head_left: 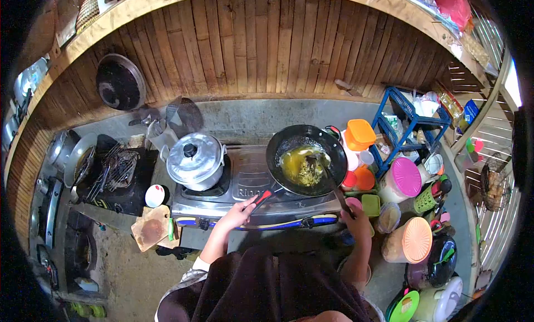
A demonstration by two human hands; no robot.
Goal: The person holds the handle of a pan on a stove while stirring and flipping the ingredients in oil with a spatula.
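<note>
A dark wok (273, 160) sits on the right side of the gas stove, with yellow oil and a chopped, yellowish-green food (311, 173) in it. My left hand (240, 214) is closed around the wok's red and black handle (261, 199), at the stove's front edge. In my right hand (356, 221) is the dark handle of a spatula (338, 194), which slants down into the wok. Its blade lies at the food and is partly hidden there. To the left, a lidded aluminium pot (194, 162) stands on the other burner.
On the left are a blackened grill stove (114, 174), a white bowl (154, 196) and a cutting board (150, 228) with a green-handled knife (171, 229). Plastic containers (408, 239) and a blue rack (414, 119) crowd the right counter. A bamboo wall (267, 44) rises behind the stove.
</note>
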